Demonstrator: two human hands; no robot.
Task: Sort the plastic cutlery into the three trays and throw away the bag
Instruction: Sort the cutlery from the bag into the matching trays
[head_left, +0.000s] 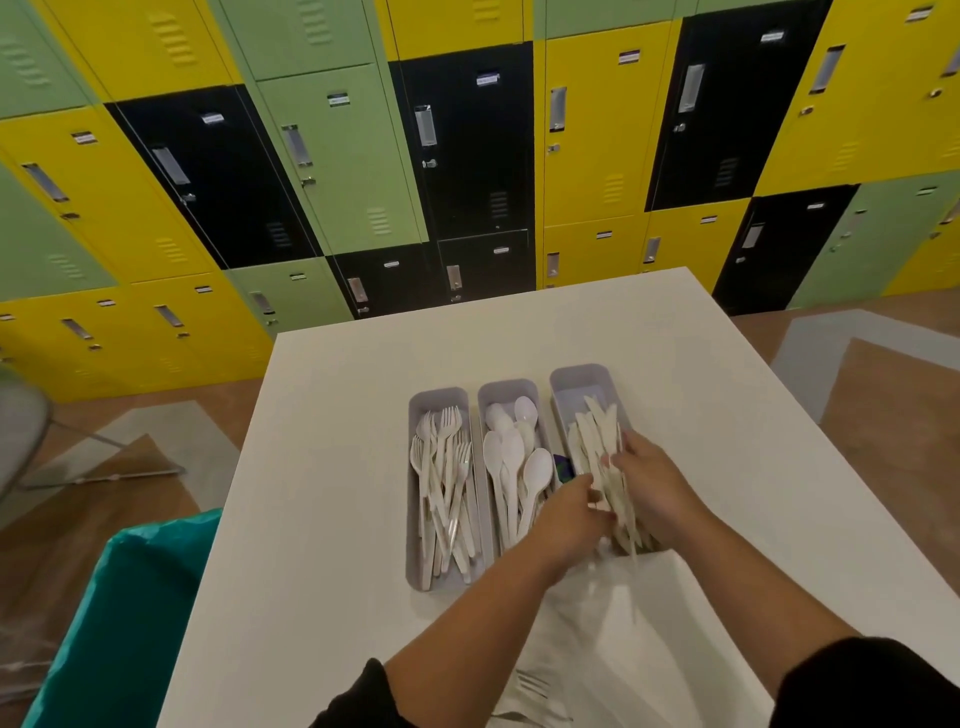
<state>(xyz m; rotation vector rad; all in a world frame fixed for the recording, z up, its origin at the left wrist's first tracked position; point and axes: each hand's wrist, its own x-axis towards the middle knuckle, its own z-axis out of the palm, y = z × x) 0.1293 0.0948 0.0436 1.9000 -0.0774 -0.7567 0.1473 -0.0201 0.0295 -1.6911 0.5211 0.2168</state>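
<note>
Trays (415, 519): forks (444, 467), spoons (514, 467), knives (597, 441).

Bare white table (363, 415) lies open left of and beyond the three trays (415, 519); lockers (467, 156) stand behind.

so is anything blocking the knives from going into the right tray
Nothing visible does. Both hands, left hand and right hand, hold the bundle of knives already inside the right tray, whose far end is bare. The spoon tray stands beside it, not in the path.
</note>
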